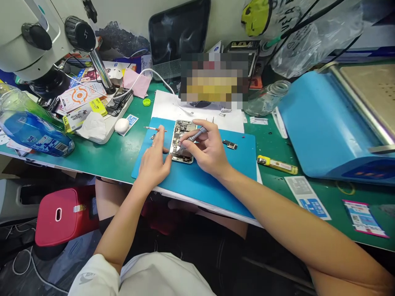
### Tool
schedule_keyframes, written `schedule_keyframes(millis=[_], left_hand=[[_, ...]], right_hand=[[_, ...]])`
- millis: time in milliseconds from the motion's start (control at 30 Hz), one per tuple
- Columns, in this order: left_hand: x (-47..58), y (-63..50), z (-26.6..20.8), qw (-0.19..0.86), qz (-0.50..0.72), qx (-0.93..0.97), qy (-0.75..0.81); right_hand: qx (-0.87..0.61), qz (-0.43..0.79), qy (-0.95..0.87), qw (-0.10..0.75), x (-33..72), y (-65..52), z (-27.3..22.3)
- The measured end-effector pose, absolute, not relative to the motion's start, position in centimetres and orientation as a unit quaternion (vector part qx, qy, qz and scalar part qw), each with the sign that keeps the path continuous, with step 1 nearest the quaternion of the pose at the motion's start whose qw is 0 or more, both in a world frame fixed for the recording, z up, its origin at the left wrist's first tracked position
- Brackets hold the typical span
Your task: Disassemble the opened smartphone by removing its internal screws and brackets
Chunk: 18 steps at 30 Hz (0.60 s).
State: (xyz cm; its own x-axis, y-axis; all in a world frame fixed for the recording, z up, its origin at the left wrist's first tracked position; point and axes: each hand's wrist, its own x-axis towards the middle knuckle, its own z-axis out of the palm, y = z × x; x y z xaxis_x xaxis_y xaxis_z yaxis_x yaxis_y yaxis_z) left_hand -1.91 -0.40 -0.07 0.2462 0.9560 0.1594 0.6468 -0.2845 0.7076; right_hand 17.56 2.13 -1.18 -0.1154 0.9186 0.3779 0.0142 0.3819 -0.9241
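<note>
An opened smartphone (175,139) lies on a blue mat (222,185), its circuit parts exposed. My right hand (211,150) is closed around a grey pen-shaped screwdriver (199,133), tilted with its tip over the lower part of the phone. At the phone's left edge, my left hand (154,162) rests with fingers stretched and apart, holding nothing; its thumb is close to the phone's lower corner. Beyond those fingertips lies a slim red-and-white stick-like tool (152,128). A small dark phone part (231,144) sits on the mat to the right.
A microscope (37,53) overhangs the left side, near a blue bottle (37,131). A glass jar (268,96) stands behind the mat. To the right are a yellow cutter (277,164) and a large blue machine (311,123). A white cable (160,76) runs towards the mat.
</note>
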Motion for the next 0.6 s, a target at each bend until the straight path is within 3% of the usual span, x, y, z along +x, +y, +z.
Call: schedule_keyframes(millis=[600], left_hand=[[-1.66,-0.81,0.42,0.249,0.277,0.761,0.531]], right_hand=[[-0.376,0.411,-0.643,0.525,17.67,2.33,-1.2]])
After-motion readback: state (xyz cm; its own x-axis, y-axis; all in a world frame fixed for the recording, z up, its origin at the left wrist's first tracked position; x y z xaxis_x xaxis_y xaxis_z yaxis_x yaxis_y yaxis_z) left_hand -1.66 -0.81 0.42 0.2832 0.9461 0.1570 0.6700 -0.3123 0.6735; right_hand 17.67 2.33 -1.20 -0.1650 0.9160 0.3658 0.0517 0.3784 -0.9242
